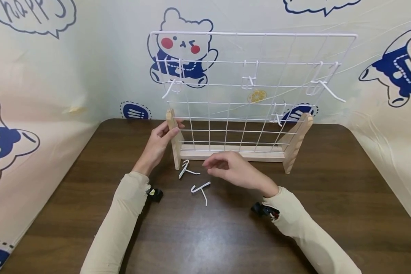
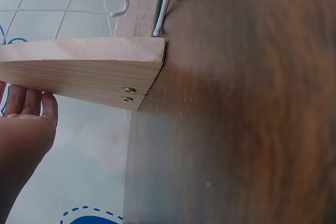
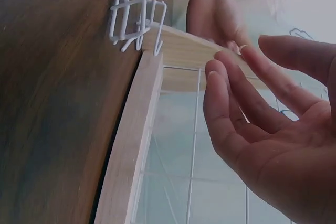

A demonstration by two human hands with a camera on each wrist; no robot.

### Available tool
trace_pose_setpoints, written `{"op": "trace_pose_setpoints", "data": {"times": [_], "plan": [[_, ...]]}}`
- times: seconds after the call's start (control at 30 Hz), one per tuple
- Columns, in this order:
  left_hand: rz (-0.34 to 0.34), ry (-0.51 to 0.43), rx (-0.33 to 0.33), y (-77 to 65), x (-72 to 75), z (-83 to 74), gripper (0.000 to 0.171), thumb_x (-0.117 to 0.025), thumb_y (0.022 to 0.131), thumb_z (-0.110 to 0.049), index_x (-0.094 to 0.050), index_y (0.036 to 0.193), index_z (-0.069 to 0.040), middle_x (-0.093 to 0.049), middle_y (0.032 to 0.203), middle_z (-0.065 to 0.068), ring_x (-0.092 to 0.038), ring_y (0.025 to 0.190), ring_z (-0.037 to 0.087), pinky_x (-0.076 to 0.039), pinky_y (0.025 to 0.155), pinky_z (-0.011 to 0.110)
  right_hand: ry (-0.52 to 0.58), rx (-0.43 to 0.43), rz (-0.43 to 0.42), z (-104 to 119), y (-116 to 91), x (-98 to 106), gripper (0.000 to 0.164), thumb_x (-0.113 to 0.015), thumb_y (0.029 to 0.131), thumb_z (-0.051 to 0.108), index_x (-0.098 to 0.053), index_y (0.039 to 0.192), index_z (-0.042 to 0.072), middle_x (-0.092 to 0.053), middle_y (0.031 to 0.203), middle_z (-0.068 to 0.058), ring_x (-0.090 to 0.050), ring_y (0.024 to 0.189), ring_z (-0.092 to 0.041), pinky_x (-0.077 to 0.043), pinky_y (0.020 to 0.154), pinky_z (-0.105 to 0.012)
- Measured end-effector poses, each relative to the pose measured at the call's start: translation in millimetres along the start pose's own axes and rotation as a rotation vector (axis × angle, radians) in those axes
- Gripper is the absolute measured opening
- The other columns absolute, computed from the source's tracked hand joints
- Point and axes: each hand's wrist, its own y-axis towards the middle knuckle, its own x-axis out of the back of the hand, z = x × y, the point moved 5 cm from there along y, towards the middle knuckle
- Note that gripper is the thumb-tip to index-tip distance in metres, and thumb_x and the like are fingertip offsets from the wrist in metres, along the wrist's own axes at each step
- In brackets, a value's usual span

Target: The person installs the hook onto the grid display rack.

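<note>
Hands [image 1: 156, 142] [image 1: 236, 170] flank two white hooks [image 1: 184, 170] [image 1: 201, 188] before the rack [image 1: 260, 156].

Left grip [image 1: 156, 145] forward, right grip [image 1: 238, 170] loosely curved

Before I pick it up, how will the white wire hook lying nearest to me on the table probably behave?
The white wire hook is probably light, being only thin bars. It seems stiff, keeping crisp bends. It may rock, but hardly roll, since its prong juts sideways.
</note>
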Motion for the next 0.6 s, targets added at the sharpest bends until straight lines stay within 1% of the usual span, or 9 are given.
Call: {"op": "trace_pose_setpoints", "data": {"times": [0.13,0.23,0.33,0.4,0.43,0.5,0.6], "plan": [[0.016,-0.006,-0.005,-3.7,-7.0,-14.1,0.029,-0.056,0.103,-0.020,-0.061,0.130,-0.013,-0.054,0.131,0.025,-0.043,0.128,0.039,-0.034,0.105,0.046,-0.115,0.001,-0.033,0,-3,0,0.019,-0.068,0.093,0.009,-0.072,0.112,0.007,-0.072,0.106,-0.001,-0.066,0.097,-0.014,-0.053,0.087,-0.041],[0.012,0.000,-0.005,-7.7,-8.5,-21.7,0.029,-0.057,0.102,-0.020,-0.061,0.130,-0.013,-0.054,0.130,0.024,-0.044,0.127,0.037,-0.034,0.105,0.046,-0.176,0.011,-0.040,0,-3,-5,0.020,-0.069,0.092,0.008,-0.071,0.112,0.006,-0.072,0.107,-0.005,-0.067,0.097,-0.018,-0.054,0.085,-0.042],[0.009,0.005,0.000,-9.4,-6.5,-22.8,0.029,-0.057,0.102,-0.021,-0.061,0.130,-0.013,-0.053,0.131,0.025,-0.045,0.124,0.033,-0.033,0.106,0.048,-0.198,0.025,-0.002,-2,-1,-17,0.022,-0.069,0.092,0.008,-0.071,0.113,0.004,-0.072,0.109,-0.009,-0.068,0.100,-0.022,-0.053,0.087,-0.042],[0.012,0.008,0.006,-9.4,-5.6,-22.5,0.029,-0.057,0.102,-0.022,-0.061,0.130,-0.013,-0.053,0.131,0.024,-0.046,0.124,0.029,-0.032,0.107,0.050,-0.228,0.042,0.031,-3,0,-27,0.024,-0.070,0.091,0.008,-0.070,0.114,0.003,-0.072,0.109,-0.008,-0.067,0.102,-0.022,-0.052,0.089,-0.041],[0.014,0.006,0.008,-9.1,-5.5,-22.5,0.030,-0.057,0.102,-0.023,-0.060,0.130,-0.013,-0.053,0.131,0.024,-0.046,0.124,0.031,-0.032,0.108,0.051,-0.250,0.056,0.048,-4,0,-32,0.024,-0.070,0.091,0.008,-0.070,0.115,0.003,-0.072,0.109,-0.008,-0.067,0.102,-0.022,-0.052,0.090,-0.040],[0.018,0.002,0.013,-8.4,-5.6,-22.3,0.033,-0.057,0.102,-0.023,-0.058,0.133,-0.009,-0.053,0.132,0.024,-0.044,0.126,0.034,-0.031,0.108,0.052,-0.305,0.066,0.081,-3,-2,-42,0.026,-0.071,0.090,0.009,-0.069,0.116,0.003,-0.071,0.110,-0.007,-0.065,0.104,-0.021,-0.050,0.092,-0.038],[0.017,0.002,0.019,-9.5,-4.3,-22.0,0.037,-0.057,0.102,-0.023,-0.056,0.135,-0.006,-0.053,0.132,0.024,-0.044,0.127,0.034,-0.031,0.108,0.050,-0.388,0.045,0.131,-2,-5,-56,0.029,-0.070,0.092,0.012,-0.068,0.120,0.007,-0.068,0.115,-0.005,-0.059,0.110,-0.021,-0.047,0.096,-0.039]]}}
